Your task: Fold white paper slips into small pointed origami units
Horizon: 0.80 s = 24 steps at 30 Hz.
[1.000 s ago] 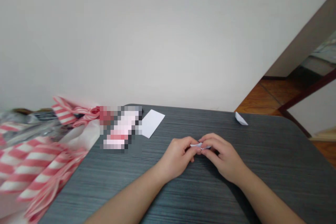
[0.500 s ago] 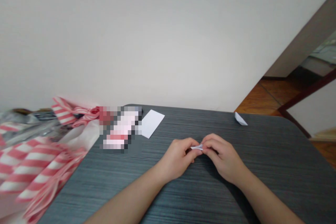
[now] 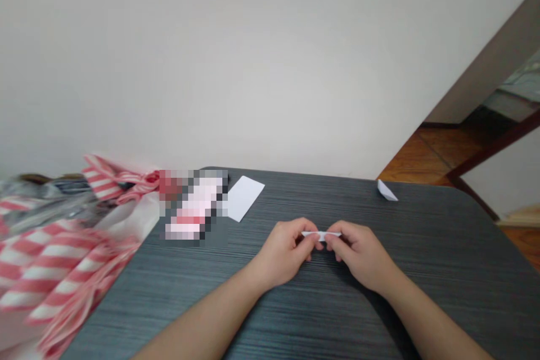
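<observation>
Folded white paper (image 3: 322,236) is held over the table (image 3: 270,320) between left hand (image 3: 282,253) and right hand (image 3: 360,253), each grip pinched nearly closed on it, middle showing in the gap.

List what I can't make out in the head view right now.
All in the head view:
Folded paper: partly hidden by fingers of the left hand and right hand.
Pixelated item: details lost to pixelation.
White sheet: left edge, same pixelation.
Striped cloth: cut off by the left edge.
Table: near side, bottom edge.
</observation>
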Available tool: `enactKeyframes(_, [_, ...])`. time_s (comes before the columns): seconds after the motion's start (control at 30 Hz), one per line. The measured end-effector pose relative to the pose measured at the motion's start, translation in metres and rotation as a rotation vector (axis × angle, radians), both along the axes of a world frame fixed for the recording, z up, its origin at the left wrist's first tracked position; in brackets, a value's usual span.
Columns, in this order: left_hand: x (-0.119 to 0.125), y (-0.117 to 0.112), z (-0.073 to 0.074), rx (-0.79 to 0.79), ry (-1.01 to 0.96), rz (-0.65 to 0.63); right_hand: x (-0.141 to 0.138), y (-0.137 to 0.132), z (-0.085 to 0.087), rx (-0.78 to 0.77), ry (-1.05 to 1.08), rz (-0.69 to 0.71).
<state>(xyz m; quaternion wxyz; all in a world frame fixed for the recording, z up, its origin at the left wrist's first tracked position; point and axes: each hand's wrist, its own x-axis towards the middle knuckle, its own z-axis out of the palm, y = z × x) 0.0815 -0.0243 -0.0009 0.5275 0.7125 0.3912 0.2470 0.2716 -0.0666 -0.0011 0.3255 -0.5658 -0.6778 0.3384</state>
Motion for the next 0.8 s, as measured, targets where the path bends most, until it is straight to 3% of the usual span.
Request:
enactKeyframes(0.23, [0.0006,-0.0006,-0.0003,-0.066,-0.05,-0.022,-0.0009,-0.0017,0.0006,0.016,-0.027,-0.001])
enactKeyframes(0.57, [-0.0011,0.0009,0.0045,0.03,0.019,-0.074,-0.0032,-0.0022,0.0052,0.02,-0.034,0.031])
enactKeyframes(0.8, [-0.0008,0.0005,0.0034,0.034,0.016,-0.056,-0.0031,-0.0013,-0.0006,-0.07,0.06,0.028])
